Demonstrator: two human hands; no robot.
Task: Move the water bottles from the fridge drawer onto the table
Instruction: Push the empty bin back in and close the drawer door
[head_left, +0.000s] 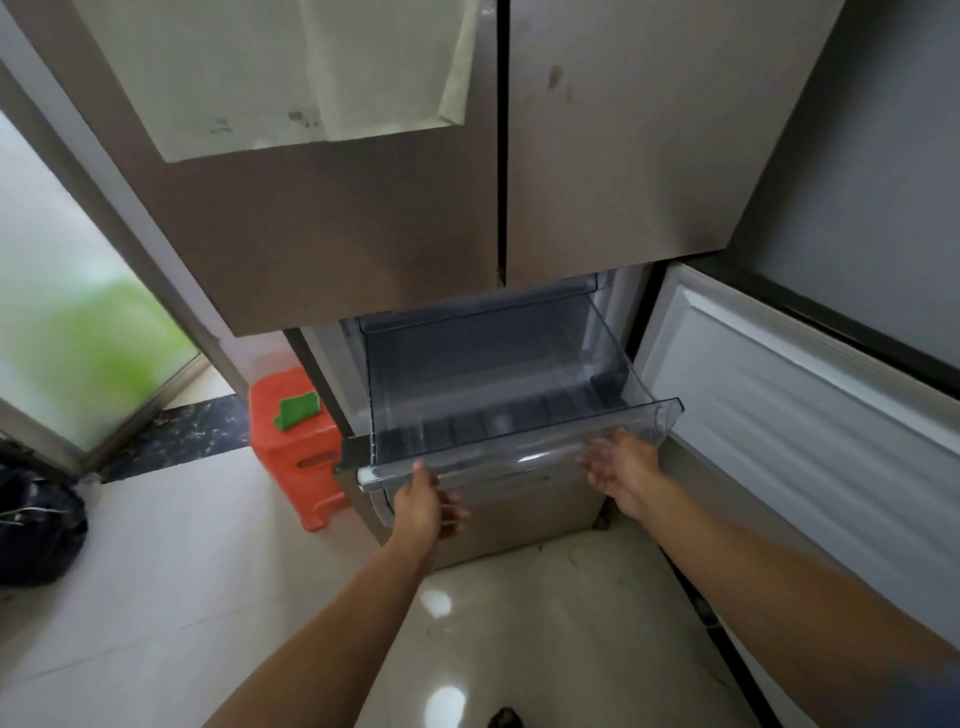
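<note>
- two bare arms reach forward and down at the clear plastic fridge drawer (498, 384), which stands pulled out from the bottom of the brushed grey fridge (363, 234).
- left hand (428, 506) sits at the left end of the drawer's front lip, thumb up against the rim, fingers curled loosely below it; whether it truly grips is hard to tell.
- right hand (621, 467) is at the right part of the front lip, fingers spread and loose, blurred, touching or just short of the plastic.
- inside the drawer only ribbed clear floor and walls show; not one water bottle can be made out anywhere in view.
- lower right fridge door (810, 410) hangs swung wide, its white ribbed lining facing up.
- left of the drawer, an orange plastic stool (296, 447) stands on the pale glossy tile floor (208, 597), a green cloth (297, 409) lying on its top.
- a dark bag (36, 525) slumps at the far left edge, near a frosted glass door (78, 322).
</note>
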